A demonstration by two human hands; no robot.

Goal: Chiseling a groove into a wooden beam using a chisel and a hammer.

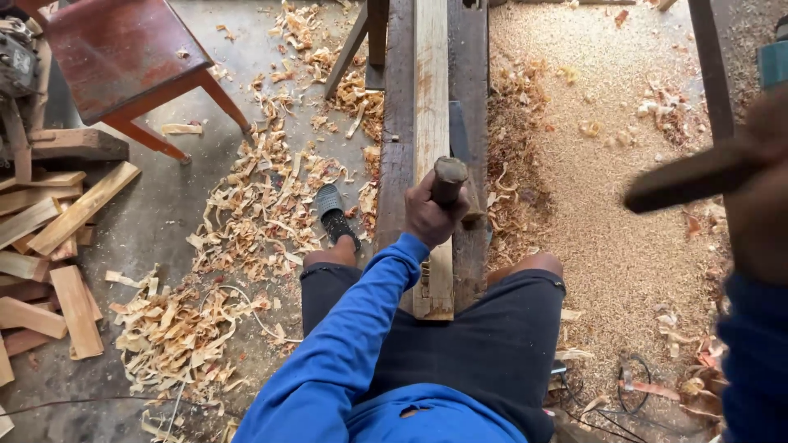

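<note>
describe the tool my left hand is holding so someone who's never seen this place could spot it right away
Start at the long pale plank lying along the dark wooden bench that runs up the middle of the view. Near its close end, the left hand is wrapped around a chisel handle standing upright on the plank. It is the only stubby, dark, round-topped handle there; the blurred mallet at the right is raised in the air.

right hand (759, 176) blurred, close to lens, cut off at right edge; dark tool (698, 175) in it smeared, kind unclear. chisel blade hidden under left hand (428, 215), only handle (448, 179) shows. pale plank (432, 123) cut off at top edge. red stool (123, 57) cropped top left. machine (16, 57) at left edge partly out of view.
</note>
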